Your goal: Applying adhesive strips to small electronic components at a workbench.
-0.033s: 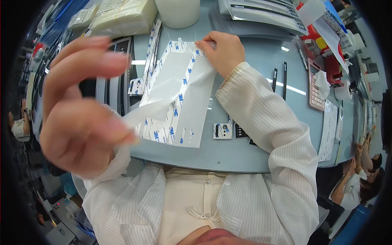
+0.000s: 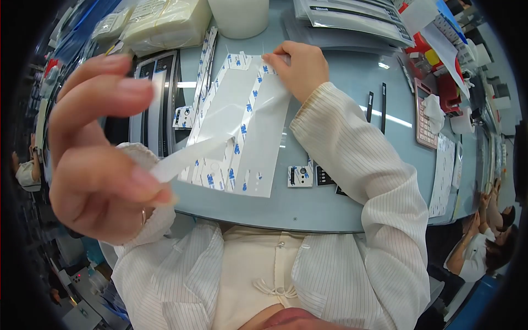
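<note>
A white adhesive-backed sheet (image 2: pixel 267 143) with blue-printed tape strips lies slanted on the table before me. My right hand (image 2: pixel 301 66) pinches its far right corner. Close to the camera, my left hand (image 2: pixel 102 165) is closed, thumb and forefinger gripping the end of a whitish translucent film strip (image 2: pixel 192 155). That strip stretches from the sheet's lower middle up to my fingers, peeled partly off it. The other fingers of this hand are curled and slightly blurred. Near the sheet's lower right sits a small white-and-blue piece (image 2: pixel 300 176) with punched holes.
Long printed strips (image 2: pixel 206 66) and dark panels (image 2: pixel 157 104) lie left of the sheet. A white bucket (image 2: pixel 240 19) and bagged stacks (image 2: pixel 165 25) stand behind. Two black strips (image 2: pixel 383 107), a pink calculator (image 2: pixel 424 113) and stacked plastic sheets (image 2: pixel 346 33) are to the right.
My left hand has shifted a little to the left, drawing the film strip longer and tauter. My right hand has stayed at the sheet's corner.
</note>
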A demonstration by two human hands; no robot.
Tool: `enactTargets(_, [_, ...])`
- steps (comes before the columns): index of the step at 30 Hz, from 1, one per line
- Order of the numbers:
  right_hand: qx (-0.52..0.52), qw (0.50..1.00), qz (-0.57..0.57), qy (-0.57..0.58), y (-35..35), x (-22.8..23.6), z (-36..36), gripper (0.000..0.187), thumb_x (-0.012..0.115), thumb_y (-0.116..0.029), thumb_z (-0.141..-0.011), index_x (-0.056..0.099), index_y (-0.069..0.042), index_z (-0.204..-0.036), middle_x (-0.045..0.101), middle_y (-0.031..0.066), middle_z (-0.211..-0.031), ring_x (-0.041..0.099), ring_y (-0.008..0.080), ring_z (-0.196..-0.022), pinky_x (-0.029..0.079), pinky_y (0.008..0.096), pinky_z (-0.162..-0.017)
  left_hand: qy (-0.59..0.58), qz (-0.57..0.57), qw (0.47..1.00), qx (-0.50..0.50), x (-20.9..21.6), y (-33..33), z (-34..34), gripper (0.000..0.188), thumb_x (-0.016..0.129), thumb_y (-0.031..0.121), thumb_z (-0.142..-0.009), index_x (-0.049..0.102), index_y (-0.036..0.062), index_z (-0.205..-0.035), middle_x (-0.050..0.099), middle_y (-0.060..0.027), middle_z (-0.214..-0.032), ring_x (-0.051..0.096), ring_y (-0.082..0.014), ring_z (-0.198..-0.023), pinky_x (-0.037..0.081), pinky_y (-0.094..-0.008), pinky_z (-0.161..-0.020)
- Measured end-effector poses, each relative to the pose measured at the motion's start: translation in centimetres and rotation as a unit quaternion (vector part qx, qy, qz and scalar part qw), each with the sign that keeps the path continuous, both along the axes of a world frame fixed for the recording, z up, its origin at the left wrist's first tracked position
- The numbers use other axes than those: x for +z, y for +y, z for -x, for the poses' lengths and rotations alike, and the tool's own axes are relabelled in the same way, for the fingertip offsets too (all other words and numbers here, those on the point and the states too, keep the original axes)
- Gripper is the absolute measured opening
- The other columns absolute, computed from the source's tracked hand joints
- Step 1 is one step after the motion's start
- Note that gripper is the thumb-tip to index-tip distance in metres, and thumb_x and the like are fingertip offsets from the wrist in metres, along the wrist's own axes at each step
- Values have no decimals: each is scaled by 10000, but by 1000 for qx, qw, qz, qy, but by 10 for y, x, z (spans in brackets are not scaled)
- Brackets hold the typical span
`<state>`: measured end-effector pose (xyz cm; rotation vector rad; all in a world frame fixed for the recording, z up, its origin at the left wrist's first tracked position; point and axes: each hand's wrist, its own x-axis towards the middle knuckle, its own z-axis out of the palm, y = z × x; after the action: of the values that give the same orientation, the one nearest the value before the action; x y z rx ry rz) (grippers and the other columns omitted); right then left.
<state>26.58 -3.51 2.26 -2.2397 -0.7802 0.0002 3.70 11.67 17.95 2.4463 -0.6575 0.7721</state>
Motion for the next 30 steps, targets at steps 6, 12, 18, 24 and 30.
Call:
enactTargets(6, [34,994,-102,-9,1,-10,-23,286,745,-320,-880,752,-63,-1005,740,94,-929,696,244,-801,551,350,-779,-11,45,996,81,-43,0,-54,108,740,6,-798,690,49,-883,678,-157,-1184,565,-341,-1231,414,-435,-1051])
enactTargets(12, [139,958,-189,-167,-16,14,2,297,803,-202,-835,742,-66,-1092,716,65,-1010,632,139,-860,509,258,-745,59,165,979,105,-86,28,-85,75,748,7,-826,724,23,-896,698,-116,-1136,641,-234,-1097,476,-341,-963])
enactTargets(18, [155,969,-188,-38,-24,11,41,217,838,-143,-781,779,-85,-981,634,-20,-786,376,41,-537,312,203,-490,8,123,988,95,-86,26,-91,55,768,54,-835,744,37,-881,712,-104,-1116,650,-219,-1071,483,-334,-943])
enactTargets(24, [168,974,-151,0,-15,0,62,146,827,-132,-791,774,-74,-914,657,-11,-796,393,32,-517,312,209,-473,-156,206,959,-119,-108,33,-131,205,811,82,-775,727,52,-959,710,-93,-1078,639,-217,-1042,465,-348,-929])
enactTargets(30, [154,974,-165,4,-16,-5,62,115,824,-119,-795,773,-68,-884,677,-5,-793,418,21,-517,314,199,-467,42,194,965,168,-57,-7,-83,110,822,52,-729,734,43,-794,726,-93,-962,646,-222,-978,469,-343,-899])
